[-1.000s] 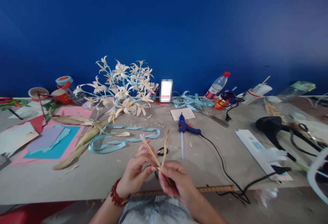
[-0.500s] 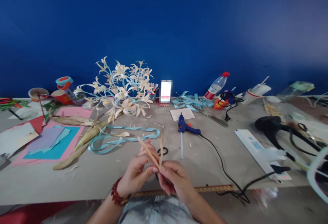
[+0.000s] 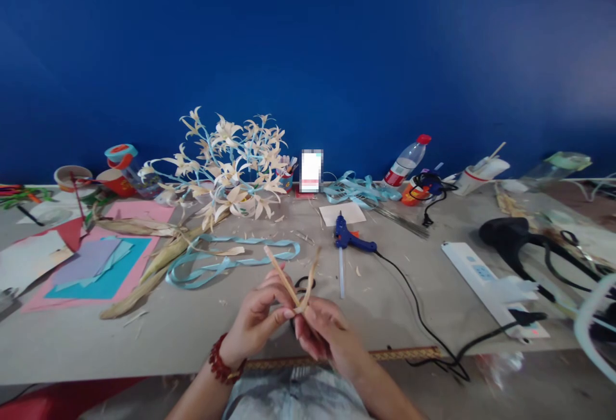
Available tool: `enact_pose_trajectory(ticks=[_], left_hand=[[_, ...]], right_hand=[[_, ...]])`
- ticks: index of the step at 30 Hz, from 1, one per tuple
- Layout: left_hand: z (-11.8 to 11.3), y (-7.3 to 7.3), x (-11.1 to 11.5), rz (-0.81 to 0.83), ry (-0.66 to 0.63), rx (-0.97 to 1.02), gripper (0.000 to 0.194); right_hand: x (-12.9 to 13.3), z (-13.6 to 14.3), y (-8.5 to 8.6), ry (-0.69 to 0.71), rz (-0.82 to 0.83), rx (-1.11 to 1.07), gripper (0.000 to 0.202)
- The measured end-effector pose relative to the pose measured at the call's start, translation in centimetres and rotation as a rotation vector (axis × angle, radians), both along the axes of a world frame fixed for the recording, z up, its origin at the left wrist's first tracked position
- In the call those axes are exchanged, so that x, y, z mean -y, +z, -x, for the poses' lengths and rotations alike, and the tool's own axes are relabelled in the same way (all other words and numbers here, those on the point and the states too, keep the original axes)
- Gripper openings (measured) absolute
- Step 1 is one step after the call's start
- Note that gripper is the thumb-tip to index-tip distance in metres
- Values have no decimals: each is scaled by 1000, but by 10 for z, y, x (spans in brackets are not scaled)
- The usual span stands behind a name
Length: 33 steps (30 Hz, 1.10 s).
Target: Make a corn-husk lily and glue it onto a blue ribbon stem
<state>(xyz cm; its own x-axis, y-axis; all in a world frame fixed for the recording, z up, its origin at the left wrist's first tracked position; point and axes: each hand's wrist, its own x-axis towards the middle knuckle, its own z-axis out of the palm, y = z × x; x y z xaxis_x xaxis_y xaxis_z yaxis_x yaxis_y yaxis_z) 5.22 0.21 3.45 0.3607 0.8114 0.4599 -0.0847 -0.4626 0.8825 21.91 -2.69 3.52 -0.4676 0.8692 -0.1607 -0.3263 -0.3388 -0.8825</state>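
Observation:
My left hand (image 3: 260,317), with a red bead bracelet at its wrist, is closed around a thin tan stick (image 3: 282,274) that slants up to the left. Against the lower part of the stick, my right hand (image 3: 322,329) pinches a narrow strip of pale dried husk (image 3: 312,276). The strip appears bent around the stick, its free end curving upward. Fingers hide the lower ends of both. Just behind the hands lie black loop handles (image 3: 308,283), probably scissors, mostly covered.
Blue ribbon (image 3: 231,238) and dried husks (image 3: 158,263) lie left, beside coloured paper (image 3: 129,272). Husk flowers (image 3: 231,170) stand behind. A blue glue gun (image 3: 342,234), its cord trailing right, rests ahead. Farther right are a power strip (image 3: 474,279) and a tilted bottle (image 3: 407,162).
The stick and strip have tilted slightly to the right. The husk strip now bends more across the stick, and my left thumb has shifted up to the joint.

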Motion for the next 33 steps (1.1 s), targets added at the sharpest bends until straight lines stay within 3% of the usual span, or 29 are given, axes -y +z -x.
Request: enact_pose_trajectory(ticks=[3,5,12,15,23,27,29,33], left_hand=[[2,5,1,-56,36,-60,10],[3,8,2,-87,55,-92,9],[6,9,2,-132,11,-74,11],[5,8,0,-102,-10,-26,12],[-3,6,-1,-1,-80,87,18],[-7,2,-1,87,-80,152,17],[-8,-1,1,182,-54,202,15],[-11,-5,10,501,42,320,11]], right_hand=[[-1,-3,7,-34,-201,196,46],[0,-3,8,-43,-244,244,47],[1,0,5,17,148,-68,50],[1,-1,6,18,242,-197,47],[-1,-6,-4,214,227,-566,42],[-7,-9,-10,281,253,-596,45],[-11,-11,-10,170,254,-469,47],[-16,-16,-8,-172,83,-19,45]])
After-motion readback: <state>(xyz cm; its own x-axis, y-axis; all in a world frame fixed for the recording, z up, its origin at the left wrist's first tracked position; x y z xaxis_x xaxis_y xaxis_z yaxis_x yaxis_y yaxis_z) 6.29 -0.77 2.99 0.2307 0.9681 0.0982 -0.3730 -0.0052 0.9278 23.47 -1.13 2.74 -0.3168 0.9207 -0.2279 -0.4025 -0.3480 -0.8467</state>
